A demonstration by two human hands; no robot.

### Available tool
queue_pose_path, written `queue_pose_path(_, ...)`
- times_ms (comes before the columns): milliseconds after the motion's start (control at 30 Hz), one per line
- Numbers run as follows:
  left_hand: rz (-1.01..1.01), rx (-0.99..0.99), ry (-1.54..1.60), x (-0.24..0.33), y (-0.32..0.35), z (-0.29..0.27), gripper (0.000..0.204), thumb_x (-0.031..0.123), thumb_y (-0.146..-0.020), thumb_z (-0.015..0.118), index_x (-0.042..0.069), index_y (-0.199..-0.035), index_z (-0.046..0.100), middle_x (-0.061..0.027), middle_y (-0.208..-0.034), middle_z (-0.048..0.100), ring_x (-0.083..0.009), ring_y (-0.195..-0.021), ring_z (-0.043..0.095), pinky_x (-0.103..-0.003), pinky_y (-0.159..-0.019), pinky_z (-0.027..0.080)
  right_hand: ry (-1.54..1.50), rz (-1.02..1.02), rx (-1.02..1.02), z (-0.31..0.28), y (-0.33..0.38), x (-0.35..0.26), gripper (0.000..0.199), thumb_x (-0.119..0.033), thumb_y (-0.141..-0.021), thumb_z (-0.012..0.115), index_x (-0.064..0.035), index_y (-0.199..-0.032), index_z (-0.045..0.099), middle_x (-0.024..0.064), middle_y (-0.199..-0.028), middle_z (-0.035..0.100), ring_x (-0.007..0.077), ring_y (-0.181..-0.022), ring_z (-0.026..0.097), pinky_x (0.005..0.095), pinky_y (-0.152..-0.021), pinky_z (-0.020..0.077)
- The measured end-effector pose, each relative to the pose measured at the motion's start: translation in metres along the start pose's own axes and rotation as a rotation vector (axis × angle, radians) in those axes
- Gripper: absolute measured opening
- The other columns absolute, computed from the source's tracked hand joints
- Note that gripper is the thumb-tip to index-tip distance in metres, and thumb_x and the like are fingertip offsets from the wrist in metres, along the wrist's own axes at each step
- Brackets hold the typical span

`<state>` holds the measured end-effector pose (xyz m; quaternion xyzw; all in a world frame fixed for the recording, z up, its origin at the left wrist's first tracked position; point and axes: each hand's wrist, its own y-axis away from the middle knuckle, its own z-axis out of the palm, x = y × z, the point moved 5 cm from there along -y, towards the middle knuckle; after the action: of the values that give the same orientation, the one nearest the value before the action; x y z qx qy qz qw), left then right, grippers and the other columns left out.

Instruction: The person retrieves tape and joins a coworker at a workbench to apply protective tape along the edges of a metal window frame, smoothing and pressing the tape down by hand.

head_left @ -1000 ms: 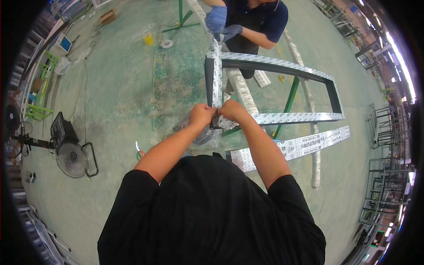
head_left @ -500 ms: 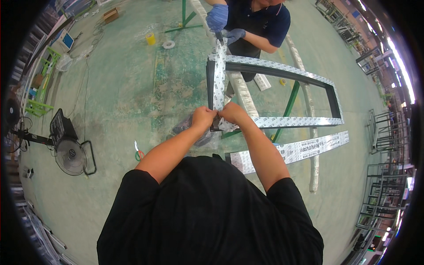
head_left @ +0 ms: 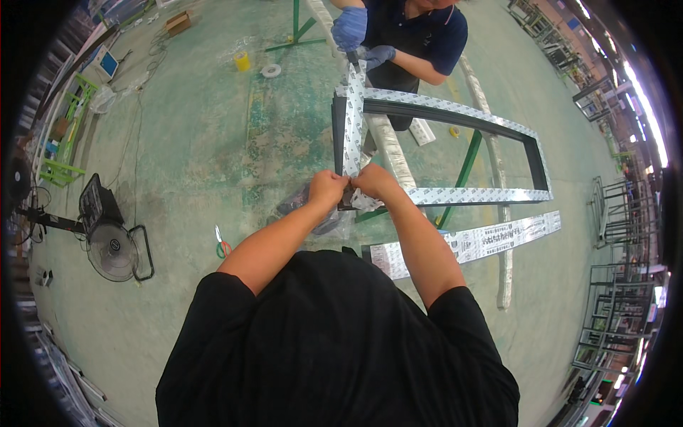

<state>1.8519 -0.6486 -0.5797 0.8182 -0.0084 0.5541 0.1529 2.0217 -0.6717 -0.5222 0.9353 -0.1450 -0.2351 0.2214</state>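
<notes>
A dark rectangular frame [head_left: 478,196], its faces covered in printed silvery film, rests on a stand in front of me. Both my hands meet at its near left corner. My left hand [head_left: 328,189] is closed, thumb and fingers pinched together. Close beside it on the right, my right hand [head_left: 375,181] is pinched shut too. What lies between the fingertips is too small to make out. A film-covered strip [head_left: 353,135] runs away from my hands along the frame's left side. At its far end a co-worker's blue-gloved hand [head_left: 350,30] grips a dark tool handle.
Wrapped rails [head_left: 393,153] on green legs carry the frame. A film-covered flat bar [head_left: 491,242] lies at near right. Crumpled clear plastic [head_left: 336,226] hangs below my hands. Scissors [head_left: 222,245], a fan [head_left: 114,249], a yellow roll [head_left: 242,61] and a white roll [head_left: 271,71] are leftward.
Almost nothing differs. My hands stay at the same corner, and the co-worker's gloved hands keep their place at the strip's far end.
</notes>
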Motion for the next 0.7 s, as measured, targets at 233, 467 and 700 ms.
queue_pose_path(233, -0.005, -0.009, 0.049, -0.004, -0.003, 0.001, 0.033, 0.027, -0.092, 0.088, 0.0, -0.082, 0.071, -0.0111, -0.073, 0.073, -0.0188, -0.061, 0.069, -0.038, -0.054, 0.054, -0.009, 0.027, -0.013, -0.003, 0.004, -0.002, 0.049, -0.043, -0.093, 0.079, 0.003, -0.107, 0.083, 0.0296, -0.113, 0.079, 0.0455, -0.109, 0.077, 0.0504, -0.094, 0.0606)
queue_pose_path(467, -0.031, -0.042, 0.058, -0.003, -0.003, 0.002, 0.031, 0.025, -0.093, 0.087, 0.001, -0.084, 0.071, -0.01, -0.073, 0.072, -0.0177, -0.059, 0.068, -0.037, -0.052, 0.054, -0.019, 0.027, -0.014, -0.004, 0.006, -0.002, 0.049, -0.042, -0.092, 0.078, 0.0037, -0.107, 0.082, 0.0298, -0.111, 0.079, 0.0461, -0.107, 0.077, 0.0504, -0.094, 0.0606)
queue_pose_path(700, -0.033, -0.05, 0.049, -0.007, -0.007, 0.006, 0.031, 0.024, -0.094, 0.086, 0.0, -0.084, 0.07, -0.0092, -0.071, 0.072, -0.0165, -0.057, 0.067, -0.036, -0.051, 0.054, -0.013, -0.009, -0.014, -0.004, 0.006, -0.001, 0.047, -0.042, -0.092, 0.077, 0.0026, -0.106, 0.083, 0.0298, -0.112, 0.079, 0.0467, -0.107, 0.077, 0.0505, -0.094, 0.0604)
